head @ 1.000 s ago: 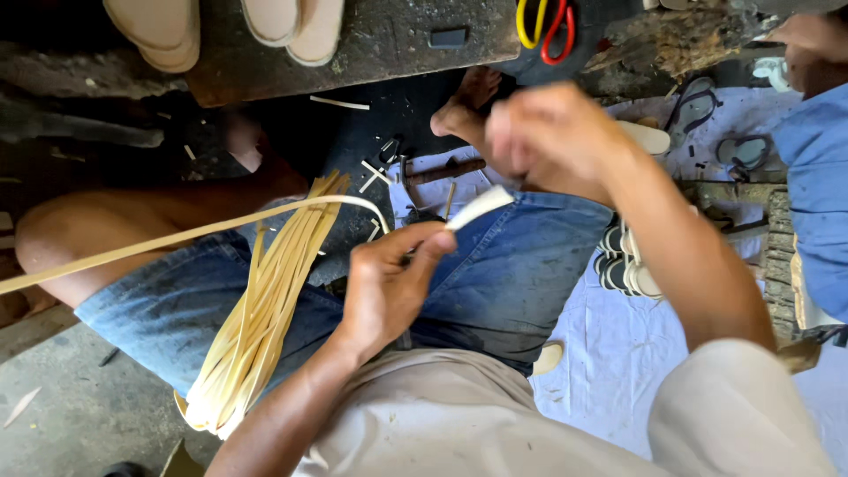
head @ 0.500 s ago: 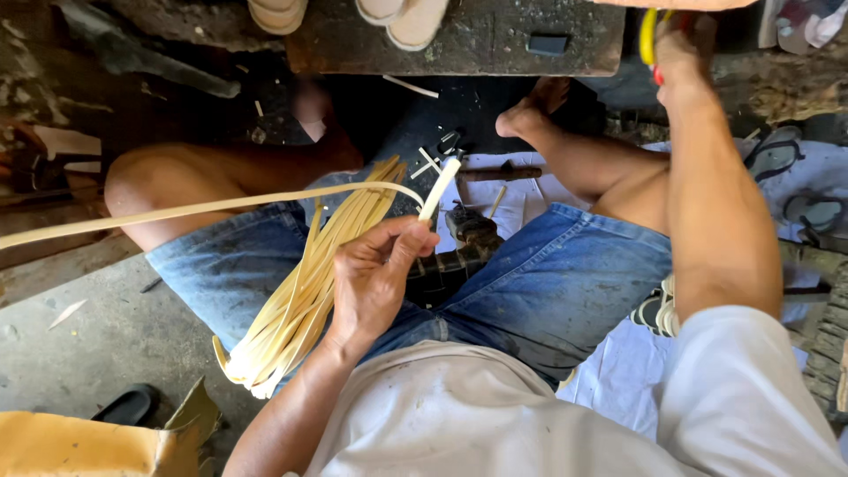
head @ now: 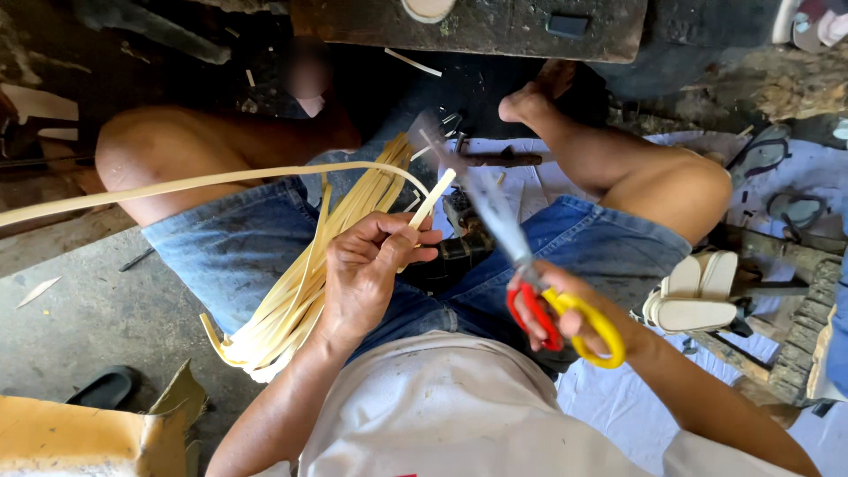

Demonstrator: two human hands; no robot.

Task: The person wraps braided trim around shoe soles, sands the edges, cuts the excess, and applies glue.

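My left hand point(head: 367, 269) pinches a long pale cane strip point(head: 221, 181) that curves out to the left edge; its cut end sticks up past my fingers. A bundle of similar strips point(head: 305, 291) lies across my left thigh under that hand. My right hand point(head: 565, 318) grips scissors with red and yellow handles point(head: 565, 322). Their blurred blades point(head: 481, 194) point up and left toward the strip's end. I sit in blue denim shorts point(head: 247, 247) with bare knees apart.
A dark wooden block point(head: 495, 26) lies ahead above my feet. A metal tool point(head: 499, 161) rests on white cloth point(head: 609, 406) between my legs. White sandals point(head: 698, 291) sit by my right thigh. Torn cardboard point(head: 79, 437) is at the lower left on concrete floor.
My right hand has come down from the far top right, bringing the scissors back over my lap. My left hand keeps holding the strip.
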